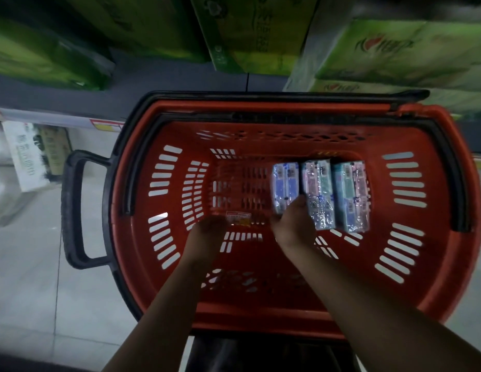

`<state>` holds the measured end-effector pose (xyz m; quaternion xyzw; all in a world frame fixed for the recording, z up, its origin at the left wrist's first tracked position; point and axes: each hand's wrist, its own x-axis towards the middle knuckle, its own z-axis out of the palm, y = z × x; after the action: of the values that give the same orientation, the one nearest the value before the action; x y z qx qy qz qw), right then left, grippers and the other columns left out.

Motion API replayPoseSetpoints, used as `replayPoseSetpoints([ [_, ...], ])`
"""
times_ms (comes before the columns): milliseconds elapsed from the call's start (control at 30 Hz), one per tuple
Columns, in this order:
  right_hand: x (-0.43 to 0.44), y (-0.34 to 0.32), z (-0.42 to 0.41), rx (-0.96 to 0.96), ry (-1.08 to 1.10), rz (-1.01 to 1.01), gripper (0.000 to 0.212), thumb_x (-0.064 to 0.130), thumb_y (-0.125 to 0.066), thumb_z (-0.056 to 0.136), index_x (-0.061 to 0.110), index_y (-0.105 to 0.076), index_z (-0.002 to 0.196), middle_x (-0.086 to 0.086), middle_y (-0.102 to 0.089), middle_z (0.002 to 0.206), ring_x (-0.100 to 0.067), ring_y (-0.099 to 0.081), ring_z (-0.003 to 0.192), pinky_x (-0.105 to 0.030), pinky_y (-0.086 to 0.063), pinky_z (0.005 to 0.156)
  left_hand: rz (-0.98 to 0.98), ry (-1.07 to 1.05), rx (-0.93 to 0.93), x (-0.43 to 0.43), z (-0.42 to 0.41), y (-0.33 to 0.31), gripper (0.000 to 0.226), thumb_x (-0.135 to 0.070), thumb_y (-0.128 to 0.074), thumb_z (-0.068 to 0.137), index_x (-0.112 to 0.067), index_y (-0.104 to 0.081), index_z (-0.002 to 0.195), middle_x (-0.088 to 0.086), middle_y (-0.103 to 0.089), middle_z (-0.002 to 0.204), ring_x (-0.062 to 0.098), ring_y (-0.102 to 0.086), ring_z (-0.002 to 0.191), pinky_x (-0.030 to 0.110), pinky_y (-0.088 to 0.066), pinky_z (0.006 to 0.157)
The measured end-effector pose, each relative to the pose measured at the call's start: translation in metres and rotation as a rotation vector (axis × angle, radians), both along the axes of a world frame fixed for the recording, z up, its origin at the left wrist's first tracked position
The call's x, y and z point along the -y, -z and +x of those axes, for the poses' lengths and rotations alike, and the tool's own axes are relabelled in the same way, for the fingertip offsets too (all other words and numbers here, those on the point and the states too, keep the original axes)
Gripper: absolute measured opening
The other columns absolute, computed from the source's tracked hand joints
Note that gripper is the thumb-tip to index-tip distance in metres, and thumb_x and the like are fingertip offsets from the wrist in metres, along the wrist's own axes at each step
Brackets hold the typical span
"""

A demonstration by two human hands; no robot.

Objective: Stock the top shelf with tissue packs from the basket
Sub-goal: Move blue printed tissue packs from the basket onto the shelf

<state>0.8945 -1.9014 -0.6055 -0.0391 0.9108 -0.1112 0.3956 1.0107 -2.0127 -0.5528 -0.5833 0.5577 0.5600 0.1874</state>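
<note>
Inside basket point(261, 322), glossy pastel tissue packs point(318, 189)

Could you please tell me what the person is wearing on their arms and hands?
The left forearm and right forearm are bare, no sleeves in view. No glove, ring or watch shows on the left grip or the right grip, though the picture is blurred.

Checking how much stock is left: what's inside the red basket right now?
Three tissue packs lie side by side on the basket floor. The right hand grips the left pack, covering its near end; the left hand covers the floor beside a small label.
</note>
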Motion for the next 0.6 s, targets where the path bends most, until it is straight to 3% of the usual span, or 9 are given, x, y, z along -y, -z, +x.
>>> replayPoseSetpoints([
  [100,-0.008,-0.011,-0.006,0.124,0.079,-0.116,0.078,0.021,-0.061,0.091,0.003,-0.012,0.148,-0.011,-0.060,0.123,-0.015,-0.063,0.082,-0.016,-0.035,0.052,0.003,-0.031,0.024,0.000,0.002,-0.002,0.014,-0.028,-0.048,0.100,-0.026,-0.058,0.089,-0.004,-0.064,0.093,0.011,-0.061,0.088,0.026,-0.048,0.075],
  [167,-0.015,-0.017,-0.008,0.206,0.146,-0.218,0.062,0.016,-0.061,0.089,0.006,-0.027,0.140,-0.005,-0.061,0.110,-0.001,-0.053,0.067,-0.012,-0.032,0.044,-0.004,0.012,0.057,-0.001,0.003,-0.003,0.013,-0.024,-0.047,0.101,-0.021,-0.058,0.096,-0.006,-0.061,0.097,0.009,-0.059,0.088,0.025,-0.046,0.073],
  [300,-0.035,-0.020,-0.010,0.397,0.285,-0.369,0.048,0.019,-0.067,0.086,0.010,-0.044,0.128,0.000,-0.057,0.109,-0.010,-0.058,0.085,-0.016,-0.039,0.056,0.044,-0.022,0.046,-0.007,0.000,-0.003,0.015,-0.022,-0.049,0.099,-0.016,-0.061,0.107,-0.001,-0.063,0.106,0.015,-0.061,0.099,0.028,-0.050,0.079],
  [367,-0.041,-0.026,-0.012,0.484,0.392,-0.446,0.054,0.022,-0.069,0.085,0.012,-0.044,0.131,0.000,-0.057,0.118,-0.011,-0.058,0.095,-0.020,-0.043,0.065,0.065,-0.065,0.087,-0.011,-0.002,-0.006,0.027,-0.024,-0.052,0.098,-0.007,-0.061,0.117,0.011,-0.066,0.115,0.027,-0.062,0.108,0.039,-0.050,0.091],
  [433,-0.048,-0.036,-0.014,0.558,0.467,-0.503,0.062,0.024,-0.070,0.084,0.015,-0.039,0.138,0.005,-0.056,0.119,-0.013,-0.056,0.103,-0.023,-0.042,0.077,0.049,-0.025,0.113,-0.014,-0.003,-0.010,0.035,-0.030,-0.050,0.099,-0.003,-0.061,0.119,0.017,-0.065,0.115,0.033,-0.061,0.109,0.042,-0.049,0.095],
  [533,-0.061,-0.052,-0.017,0.600,0.527,-0.580,0.049,0.019,-0.070,0.084,0.023,-0.046,0.127,0.017,-0.057,0.100,-0.002,-0.056,0.095,-0.013,-0.039,0.068,0.006,-0.018,0.169,-0.009,-0.006,-0.015,0.038,-0.026,-0.047,0.101,0.002,-0.059,0.124,0.022,-0.061,0.122,0.038,-0.056,0.117,0.035,-0.045,0.089],
  [600,-0.068,-0.060,-0.021,0.622,0.513,-0.596,0.059,0.026,-0.076,0.077,0.016,-0.051,0.130,0.008,-0.064,0.113,-0.015,-0.060,0.109,-0.017,-0.043,0.073,0.036,-0.071,0.209,-0.003,-0.006,-0.019,0.040,-0.027,-0.050,0.099,0.002,-0.058,0.126,0.022,-0.058,0.129,0.038,-0.054,0.120,0.037,-0.045,0.095],
])
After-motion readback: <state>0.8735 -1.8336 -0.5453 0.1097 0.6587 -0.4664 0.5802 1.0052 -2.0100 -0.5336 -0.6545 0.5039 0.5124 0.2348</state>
